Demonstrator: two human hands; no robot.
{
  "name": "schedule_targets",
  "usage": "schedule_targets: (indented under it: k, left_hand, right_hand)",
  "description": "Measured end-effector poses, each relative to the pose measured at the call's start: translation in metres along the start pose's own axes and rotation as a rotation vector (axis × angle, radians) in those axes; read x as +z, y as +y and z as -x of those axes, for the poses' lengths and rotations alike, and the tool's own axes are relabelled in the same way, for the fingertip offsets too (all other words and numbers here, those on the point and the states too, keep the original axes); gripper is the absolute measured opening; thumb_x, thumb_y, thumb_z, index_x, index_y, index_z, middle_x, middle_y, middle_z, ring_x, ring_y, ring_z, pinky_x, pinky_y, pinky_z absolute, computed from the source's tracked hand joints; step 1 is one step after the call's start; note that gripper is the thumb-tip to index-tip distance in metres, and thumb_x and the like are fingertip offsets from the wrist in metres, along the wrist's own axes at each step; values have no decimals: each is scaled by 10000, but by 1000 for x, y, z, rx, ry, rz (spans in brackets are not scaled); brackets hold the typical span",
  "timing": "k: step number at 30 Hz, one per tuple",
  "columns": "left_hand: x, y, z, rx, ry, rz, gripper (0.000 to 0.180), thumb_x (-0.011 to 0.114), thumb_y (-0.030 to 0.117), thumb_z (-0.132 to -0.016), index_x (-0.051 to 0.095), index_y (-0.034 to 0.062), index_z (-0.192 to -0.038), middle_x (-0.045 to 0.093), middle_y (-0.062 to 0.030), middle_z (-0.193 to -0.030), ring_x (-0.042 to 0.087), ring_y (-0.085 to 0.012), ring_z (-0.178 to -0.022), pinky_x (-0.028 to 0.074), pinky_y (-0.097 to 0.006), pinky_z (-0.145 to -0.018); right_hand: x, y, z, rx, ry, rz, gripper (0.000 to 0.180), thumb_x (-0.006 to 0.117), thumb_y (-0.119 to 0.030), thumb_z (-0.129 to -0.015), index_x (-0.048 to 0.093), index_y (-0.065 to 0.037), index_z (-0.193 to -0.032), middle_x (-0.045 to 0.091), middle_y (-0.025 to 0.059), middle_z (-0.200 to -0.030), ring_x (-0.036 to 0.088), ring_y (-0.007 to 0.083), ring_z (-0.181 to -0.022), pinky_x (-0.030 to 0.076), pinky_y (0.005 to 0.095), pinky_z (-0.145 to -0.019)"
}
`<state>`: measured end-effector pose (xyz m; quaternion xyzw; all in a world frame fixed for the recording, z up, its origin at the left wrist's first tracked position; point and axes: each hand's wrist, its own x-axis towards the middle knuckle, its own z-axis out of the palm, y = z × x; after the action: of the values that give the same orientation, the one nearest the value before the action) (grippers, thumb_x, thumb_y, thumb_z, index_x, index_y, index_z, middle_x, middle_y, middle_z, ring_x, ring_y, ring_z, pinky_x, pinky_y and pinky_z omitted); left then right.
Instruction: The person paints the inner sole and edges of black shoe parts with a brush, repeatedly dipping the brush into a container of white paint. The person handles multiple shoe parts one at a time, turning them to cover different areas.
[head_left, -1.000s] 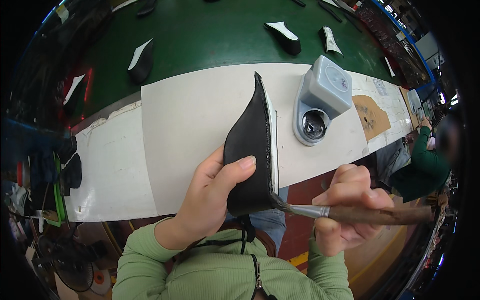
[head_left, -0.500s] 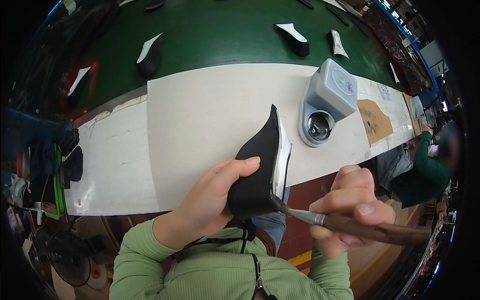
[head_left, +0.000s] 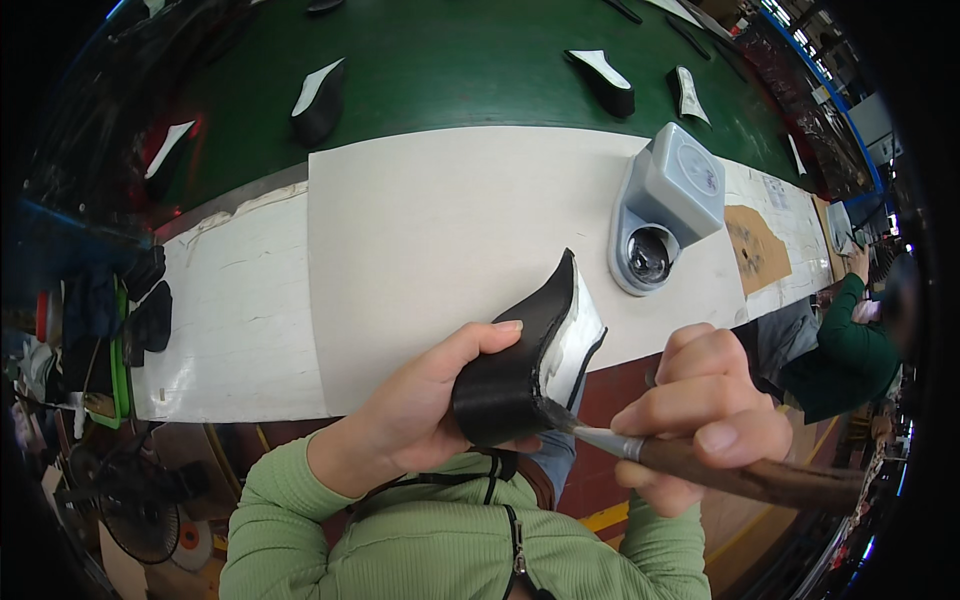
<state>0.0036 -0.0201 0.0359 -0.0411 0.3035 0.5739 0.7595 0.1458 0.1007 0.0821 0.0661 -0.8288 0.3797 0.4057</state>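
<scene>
My left hand (head_left: pixel 425 395) grips a black wedge shoe sole (head_left: pixel 510 365) from its left side, thumb laid across the top. The sole's pointed end tilts up and away, and its white face turns to the right. In my right hand (head_left: pixel 705 410) is a brush (head_left: pixel 690 462) with a wooden handle and metal ferrule. Its bristle tip touches the black edge at the sole's near lower corner. Beyond my right hand stands a grey-blue glue pot (head_left: pixel 665 205) with dark, shiny liquid in its round opening.
Pale board (head_left: pixel 430 220) covers the worktable. Behind it runs a green belt (head_left: pixel 450 80) carrying several black-and-white soles, one a wedge sole (head_left: pixel 318 105). A brown paper piece (head_left: pixel 755 248) lies at right. A fan (head_left: pixel 135 505) stands lower left; a person in a green sleeve (head_left: pixel 840 345) sits right.
The sole has tipped lower and turned, showing more of its white face. The brush tip stays at its near corner. The whole surroundings have shifted slightly right in view.
</scene>
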Motion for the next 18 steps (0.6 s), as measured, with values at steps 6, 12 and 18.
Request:
schedule_targets:
  k: [6,12,18]
  left_hand:
    - [-5,-1,2,-24,-24,86,421,372,333,-919,481,7,-1163,611,-138,-1012,638,-237,-821,562,-402,-622]
    - [-10,-1,4,-36,-103,102,379,456,334,-896,507,27,-1112,613,-104,-959,631,-196,-815,552,-377,-651]
    - [-15,-1,5,-3,-129,94,381,455,324,-893,509,15,-1110,612,-114,-962,632,-201,-811,560,-374,-640]
  right_hand:
    - [8,3,-9,-71,64,-185,201,667,-65,-707,588,-28,-888,613,114,-689,446,168,-553,357,257,-492]
    - [7,4,-12,-75,-11,-176,263,698,-123,-699,571,-67,-923,618,85,-681,441,162,-562,350,254,-498]
    - [-9,9,-13,-24,-142,5,355,742,-133,-627,572,-84,-935,604,55,-666,442,166,-569,353,276,-528]
